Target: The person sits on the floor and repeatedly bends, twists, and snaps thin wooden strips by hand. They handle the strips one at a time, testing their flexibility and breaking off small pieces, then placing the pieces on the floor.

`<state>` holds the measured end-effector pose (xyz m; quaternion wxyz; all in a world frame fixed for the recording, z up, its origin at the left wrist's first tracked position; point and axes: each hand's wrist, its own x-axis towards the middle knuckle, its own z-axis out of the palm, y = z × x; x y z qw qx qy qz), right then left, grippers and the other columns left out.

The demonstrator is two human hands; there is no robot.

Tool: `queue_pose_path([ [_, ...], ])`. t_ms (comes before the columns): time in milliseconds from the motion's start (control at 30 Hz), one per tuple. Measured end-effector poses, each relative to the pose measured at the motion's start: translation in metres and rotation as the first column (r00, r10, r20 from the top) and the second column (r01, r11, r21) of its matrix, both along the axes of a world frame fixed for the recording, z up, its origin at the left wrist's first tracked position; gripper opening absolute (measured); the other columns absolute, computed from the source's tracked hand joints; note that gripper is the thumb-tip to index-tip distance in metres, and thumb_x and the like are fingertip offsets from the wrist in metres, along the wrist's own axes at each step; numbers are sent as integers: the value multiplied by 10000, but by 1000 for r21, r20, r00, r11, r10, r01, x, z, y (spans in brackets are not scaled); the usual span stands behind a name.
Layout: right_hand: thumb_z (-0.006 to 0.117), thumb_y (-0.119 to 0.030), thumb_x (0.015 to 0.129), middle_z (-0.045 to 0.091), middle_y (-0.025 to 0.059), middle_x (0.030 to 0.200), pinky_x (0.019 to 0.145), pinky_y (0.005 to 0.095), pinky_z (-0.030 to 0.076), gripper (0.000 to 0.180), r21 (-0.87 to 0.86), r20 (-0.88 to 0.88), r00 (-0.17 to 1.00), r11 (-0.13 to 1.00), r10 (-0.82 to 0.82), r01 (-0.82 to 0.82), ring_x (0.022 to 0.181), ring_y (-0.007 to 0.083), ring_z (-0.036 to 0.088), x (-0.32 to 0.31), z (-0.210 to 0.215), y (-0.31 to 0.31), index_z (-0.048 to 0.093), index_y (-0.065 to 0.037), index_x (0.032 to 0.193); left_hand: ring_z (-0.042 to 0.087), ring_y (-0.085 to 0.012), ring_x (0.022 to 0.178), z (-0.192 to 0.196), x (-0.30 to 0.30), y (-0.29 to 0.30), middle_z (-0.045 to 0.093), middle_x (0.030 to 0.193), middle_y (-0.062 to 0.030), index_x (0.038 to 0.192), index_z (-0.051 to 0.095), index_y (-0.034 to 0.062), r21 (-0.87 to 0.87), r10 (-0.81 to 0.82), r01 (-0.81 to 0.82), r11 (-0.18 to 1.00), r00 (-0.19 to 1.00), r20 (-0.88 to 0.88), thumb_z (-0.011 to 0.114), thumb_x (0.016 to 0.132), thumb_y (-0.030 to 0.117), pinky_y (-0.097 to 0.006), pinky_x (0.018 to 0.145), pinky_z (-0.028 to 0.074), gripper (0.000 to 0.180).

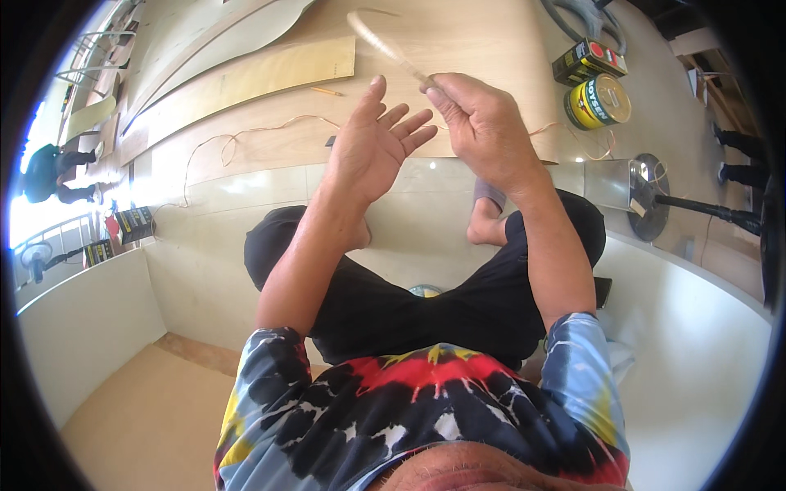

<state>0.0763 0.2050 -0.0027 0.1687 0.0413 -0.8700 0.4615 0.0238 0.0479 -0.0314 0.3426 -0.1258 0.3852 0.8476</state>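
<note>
My right hand (487, 131) is closed around one end of a thin, pale strip (381, 45). The strip slants up and to the left, with a curved far end; motion blurs it, so I cannot tell its kind. My left hand (368, 151) is open beside it, palm turned up and fingers apart, holding nothing. Both hands are above the near edge of a light wooden sheet (467, 45). Farther off on that sheet lie a yellowish plank (303, 74) and a small orange pencil (327, 92).
A thin wire (225, 143) runs loosely along the sheet's near edge. At the right stand a yellow-green paint can (598, 102) and a dark rectangular tin (588, 62), with a round black base (648, 196) nearer. White curved panels (688, 319) flank me. Another person (57, 173) is far left.
</note>
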Motion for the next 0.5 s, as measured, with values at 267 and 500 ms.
queue_pose_path([
  [267,597,-140,971,679,157,842,654,439,515,141,14,6,1000,1000,18,-18,750,375,650,-1,-7,-9,636,-10,933,599,-230,1103,11,-8,-7,623,1196,-135,1301,547,-42,51,-87,110,993,939,-334,381,1089,418,-427,1016,489,533],
  [500,594,-174,978,692,145,852,649,440,527,188,174,52,999,984,14,-23,753,355,667,0,-6,-7,659,-9,917,654,-244,1067,13,-9,-10,673,1178,-174,1209,611,-47,-39,-24,12,999,942,-336,538,1056,228,-406,979,543,323],
])
